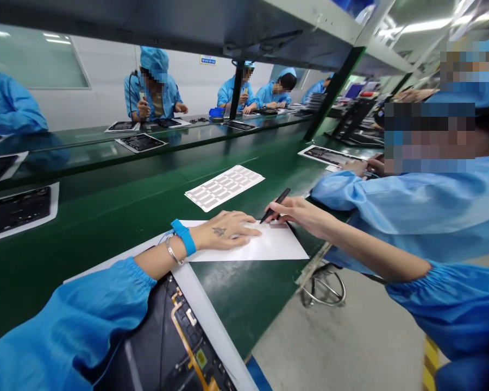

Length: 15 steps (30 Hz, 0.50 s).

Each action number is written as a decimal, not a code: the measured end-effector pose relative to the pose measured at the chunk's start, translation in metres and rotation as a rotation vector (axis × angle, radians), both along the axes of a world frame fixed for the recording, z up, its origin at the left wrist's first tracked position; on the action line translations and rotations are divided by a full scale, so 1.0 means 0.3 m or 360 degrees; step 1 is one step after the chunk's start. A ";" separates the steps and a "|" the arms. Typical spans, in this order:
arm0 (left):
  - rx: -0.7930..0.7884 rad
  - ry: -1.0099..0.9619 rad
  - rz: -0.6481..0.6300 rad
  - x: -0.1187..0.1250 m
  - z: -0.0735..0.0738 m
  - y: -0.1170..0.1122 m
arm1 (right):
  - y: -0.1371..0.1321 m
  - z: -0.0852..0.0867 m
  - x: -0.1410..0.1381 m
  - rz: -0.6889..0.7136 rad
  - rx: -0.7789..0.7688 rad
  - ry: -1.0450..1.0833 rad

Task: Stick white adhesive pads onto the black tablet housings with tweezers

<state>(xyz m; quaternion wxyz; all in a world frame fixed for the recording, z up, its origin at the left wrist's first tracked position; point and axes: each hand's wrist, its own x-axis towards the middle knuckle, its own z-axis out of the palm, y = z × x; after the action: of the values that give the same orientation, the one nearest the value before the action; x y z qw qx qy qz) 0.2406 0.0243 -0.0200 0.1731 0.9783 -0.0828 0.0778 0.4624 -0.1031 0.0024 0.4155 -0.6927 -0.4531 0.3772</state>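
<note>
My left hand (228,231) lies palm down on a white sheet (244,251), fingers stretched toward the right; a blue strap (183,237) and a bracelet circle its wrist. In my right hand (291,209) is a slim black tool, which looks like tweezers (280,197), pinched between thumb and fingers. Its tip points down at the sheet, just past my left fingertips. A greyish strip shows on the sheet under my right fingers. Beneath my left forearm sits a dark device panel (163,336) with an orange flex cable (179,320), resting on white backing.
A sheet of labels (226,187) lies on the green bench (118,201) beyond my hands. More dark panels (18,209) lie left and along the line. A co-worker's sleeve (411,201) is close at right. A shelf (187,24) hangs overhead; several people work opposite.
</note>
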 end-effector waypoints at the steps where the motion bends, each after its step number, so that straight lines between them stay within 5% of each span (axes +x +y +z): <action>1: 0.0007 0.0004 0.0005 0.001 -0.002 0.000 | 0.002 0.003 0.002 0.0006 -0.0012 -0.0008; 7: 0.0082 -0.0028 0.0019 -0.007 0.007 -0.004 | 0.008 -0.002 -0.029 0.0042 0.0054 -0.0147; 15: 0.0257 -0.0032 0.0038 -0.004 0.017 -0.026 | -0.006 0.021 -0.092 -0.0370 0.0443 -0.0143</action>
<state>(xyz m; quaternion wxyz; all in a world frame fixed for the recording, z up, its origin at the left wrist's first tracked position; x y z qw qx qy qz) 0.2396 0.0166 -0.0150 0.0917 0.9892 -0.0790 0.0828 0.4349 -0.1049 0.0088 0.5275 -0.6924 -0.4358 0.2290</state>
